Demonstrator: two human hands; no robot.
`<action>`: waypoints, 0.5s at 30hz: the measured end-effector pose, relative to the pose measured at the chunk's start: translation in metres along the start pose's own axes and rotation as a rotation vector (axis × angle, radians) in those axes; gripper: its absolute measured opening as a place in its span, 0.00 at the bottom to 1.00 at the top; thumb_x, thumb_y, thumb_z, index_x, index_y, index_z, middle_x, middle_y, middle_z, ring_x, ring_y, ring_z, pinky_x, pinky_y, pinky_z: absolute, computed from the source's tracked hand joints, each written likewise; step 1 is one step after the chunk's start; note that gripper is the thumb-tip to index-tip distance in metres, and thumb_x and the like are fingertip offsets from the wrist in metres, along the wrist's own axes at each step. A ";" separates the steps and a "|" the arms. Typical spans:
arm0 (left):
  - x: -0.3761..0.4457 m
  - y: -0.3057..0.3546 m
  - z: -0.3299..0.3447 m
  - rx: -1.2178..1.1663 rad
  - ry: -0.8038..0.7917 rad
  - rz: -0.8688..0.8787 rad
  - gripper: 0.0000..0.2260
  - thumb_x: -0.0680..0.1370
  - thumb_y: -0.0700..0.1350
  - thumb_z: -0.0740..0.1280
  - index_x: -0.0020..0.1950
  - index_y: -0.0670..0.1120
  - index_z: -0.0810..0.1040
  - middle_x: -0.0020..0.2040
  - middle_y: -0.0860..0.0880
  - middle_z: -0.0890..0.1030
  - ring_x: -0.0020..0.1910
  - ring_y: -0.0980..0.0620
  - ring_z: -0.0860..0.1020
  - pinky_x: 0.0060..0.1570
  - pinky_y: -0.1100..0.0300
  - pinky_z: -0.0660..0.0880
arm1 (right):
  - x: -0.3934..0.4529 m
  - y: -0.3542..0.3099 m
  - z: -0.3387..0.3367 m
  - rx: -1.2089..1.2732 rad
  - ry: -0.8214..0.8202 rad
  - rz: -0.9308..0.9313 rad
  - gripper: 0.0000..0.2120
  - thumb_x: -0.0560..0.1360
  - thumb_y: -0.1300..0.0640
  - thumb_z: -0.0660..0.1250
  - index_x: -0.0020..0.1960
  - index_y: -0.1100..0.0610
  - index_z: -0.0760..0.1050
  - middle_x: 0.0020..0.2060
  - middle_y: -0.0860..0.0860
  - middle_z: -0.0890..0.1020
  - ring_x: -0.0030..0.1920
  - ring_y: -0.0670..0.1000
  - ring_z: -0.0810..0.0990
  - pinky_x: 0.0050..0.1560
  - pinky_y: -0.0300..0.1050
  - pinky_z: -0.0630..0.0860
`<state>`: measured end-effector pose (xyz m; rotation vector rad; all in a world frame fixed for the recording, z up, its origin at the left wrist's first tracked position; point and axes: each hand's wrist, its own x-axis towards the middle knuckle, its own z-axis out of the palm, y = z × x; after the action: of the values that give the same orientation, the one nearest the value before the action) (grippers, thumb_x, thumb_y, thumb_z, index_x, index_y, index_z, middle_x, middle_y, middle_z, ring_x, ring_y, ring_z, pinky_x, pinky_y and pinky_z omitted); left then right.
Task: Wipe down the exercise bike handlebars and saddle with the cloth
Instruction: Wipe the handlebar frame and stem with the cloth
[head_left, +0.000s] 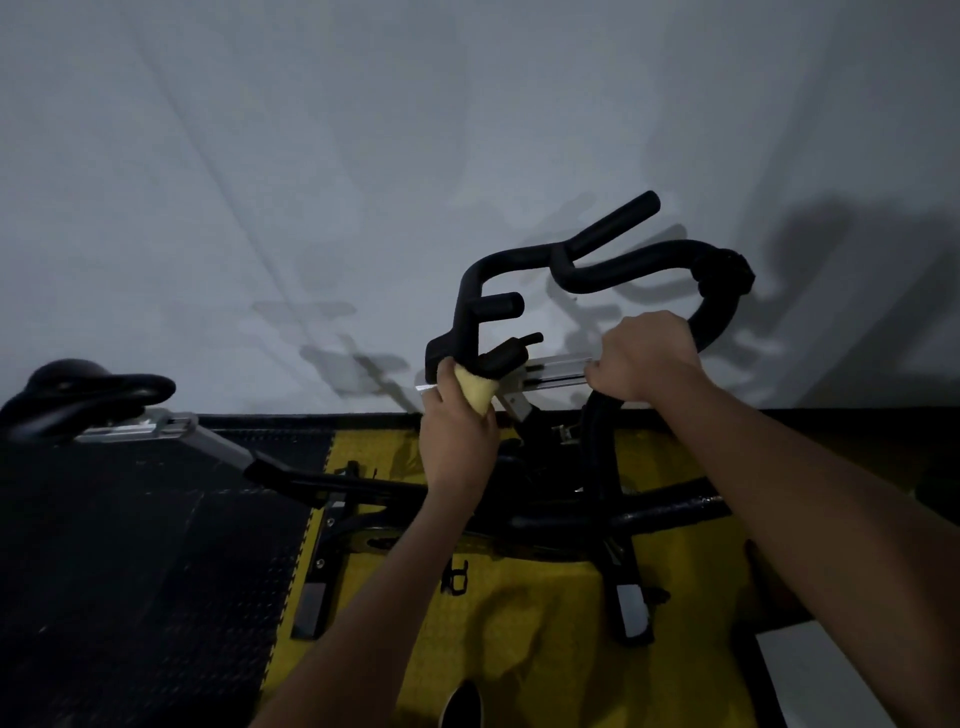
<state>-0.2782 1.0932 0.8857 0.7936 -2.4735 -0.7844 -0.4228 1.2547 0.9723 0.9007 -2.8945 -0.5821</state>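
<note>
Cloth (477, 392), pale yellow and bunched, sits in the left hand (457, 431), whose fingers are curled round it and press it against the near left end of the black handlebars (524, 260); the wad pokes out above the knuckles, touching the bar just beside a short black stub (a small lever-like part, its exact kind hard to tell); the right hand (647, 358) is wrapped round the right side of the handlebars, fingers closed on the bar where it curves downward, well apart from the cloth; between the two hands runs a silver metal rail (558, 371) of the handlebar mount; the saddle (88, 389), black and untouched by either hand, stands far to the left on its silver slider, well apart from the cloth; below the arms the dark frame (649, 512) of the exercise bike rests on a yellow mat (545, 649), with black textured flooring (130, 571) to the left; a pale grey wall (363, 156) behind carries the shadows of the bars and arms.
</note>
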 end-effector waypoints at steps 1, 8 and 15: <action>-0.006 -0.003 -0.002 -0.008 -0.013 -0.031 0.31 0.77 0.49 0.69 0.76 0.48 0.59 0.59 0.43 0.75 0.47 0.45 0.80 0.41 0.55 0.79 | -0.002 -0.001 0.000 -0.003 0.000 -0.002 0.22 0.78 0.41 0.53 0.37 0.54 0.74 0.34 0.50 0.78 0.37 0.52 0.78 0.37 0.42 0.72; -0.018 -0.016 -0.009 0.007 -0.085 -0.067 0.24 0.80 0.57 0.64 0.69 0.47 0.61 0.53 0.45 0.78 0.42 0.48 0.80 0.36 0.54 0.80 | -0.005 -0.002 -0.002 -0.009 0.019 -0.020 0.24 0.79 0.39 0.51 0.34 0.54 0.70 0.34 0.50 0.78 0.36 0.51 0.76 0.37 0.42 0.70; 0.004 -0.014 -0.001 0.032 -0.053 0.127 0.32 0.80 0.53 0.66 0.78 0.44 0.55 0.68 0.42 0.68 0.64 0.43 0.71 0.64 0.47 0.73 | -0.002 -0.003 0.003 0.003 0.045 -0.006 0.25 0.79 0.38 0.52 0.34 0.54 0.71 0.32 0.50 0.75 0.33 0.50 0.73 0.35 0.42 0.68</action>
<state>-0.2746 1.0806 0.8787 0.6263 -2.5604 -0.7311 -0.4201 1.2552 0.9683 0.9111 -2.8551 -0.5506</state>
